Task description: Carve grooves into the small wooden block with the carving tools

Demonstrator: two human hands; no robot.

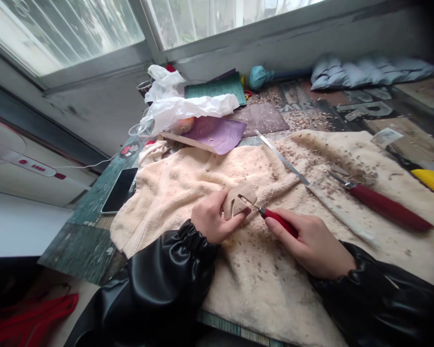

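My left hand (pixel 214 217) grips a small pale wooden piece (pixel 233 203) with slots cut into it, thumb along its near edge. In my right hand (pixel 311 241) is a carving tool with a red handle (pixel 279 221) and a thin metal shank. Its tip lies against the wooden piece, at one of the cut openings. Both hands are over a cream towel (pixel 188 168) strewn with wood shavings. To the right on the towel rest a carving knife with a dark red handle (pixel 390 206) and a long thin tool with a metal blade (pixel 285 161) and a pale handle.
A phone (pixel 120 191) lies at the table's left side. Behind the towel are purple sandpaper (pixel 220 134), a white plastic bag (pixel 198 107) and green sheets (pixel 217 89). A yellow-handled tool (pixel 432 180) lies at far right. Grey padded bags (pixel 369 72) line the window wall.
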